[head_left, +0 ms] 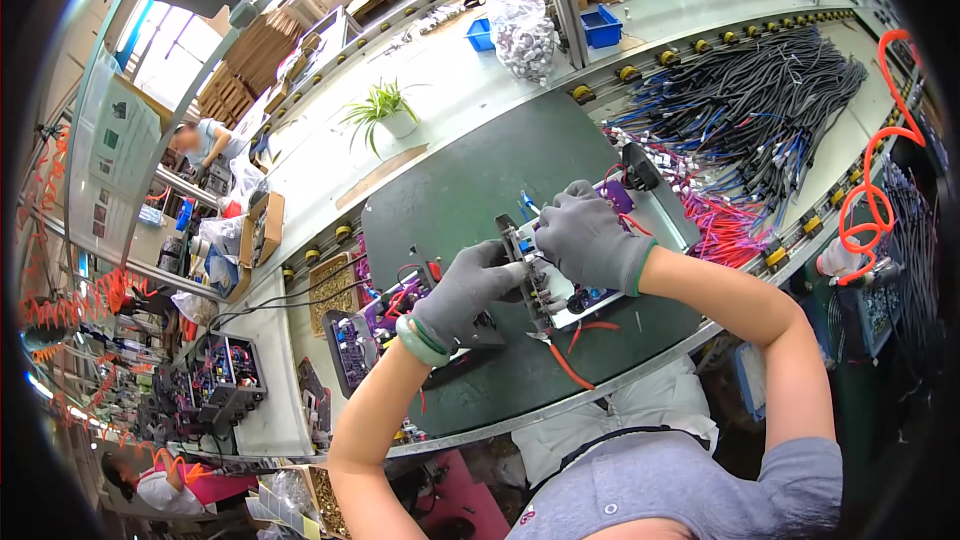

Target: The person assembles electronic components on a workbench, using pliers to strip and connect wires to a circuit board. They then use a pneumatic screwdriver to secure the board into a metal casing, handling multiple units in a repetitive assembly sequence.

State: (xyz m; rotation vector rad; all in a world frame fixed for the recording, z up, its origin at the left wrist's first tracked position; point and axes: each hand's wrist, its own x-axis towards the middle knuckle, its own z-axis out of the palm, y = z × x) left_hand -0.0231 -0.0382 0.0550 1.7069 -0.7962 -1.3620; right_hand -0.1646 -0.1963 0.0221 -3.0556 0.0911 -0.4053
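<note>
My left hand [462,292], in a grey glove, grips the edge of a narrow dark panel [522,268] carrying small parts, which stands tilted over the green mat. Just right of it, my right hand [592,243], also gloved, has its fingers bent together against the panel's upper side. What they pinch is hidden; a blue and white wire end [529,202] shows beside the fingertips. Behind the right hand lies an open metal housing [668,220] with a purple circuit board. Another housing with purple boards [352,352] sits left of my left hand. Below the panel rest red-handled pliers [567,364].
Bundles of black cables [740,110] and pink-red wires [720,230] cover the right side. A potted plant [398,120] and a bag of small parts [522,40] stand beyond the mat. A tray of screws [332,292] is at left. An orange coiled hose [872,170] hangs at right.
</note>
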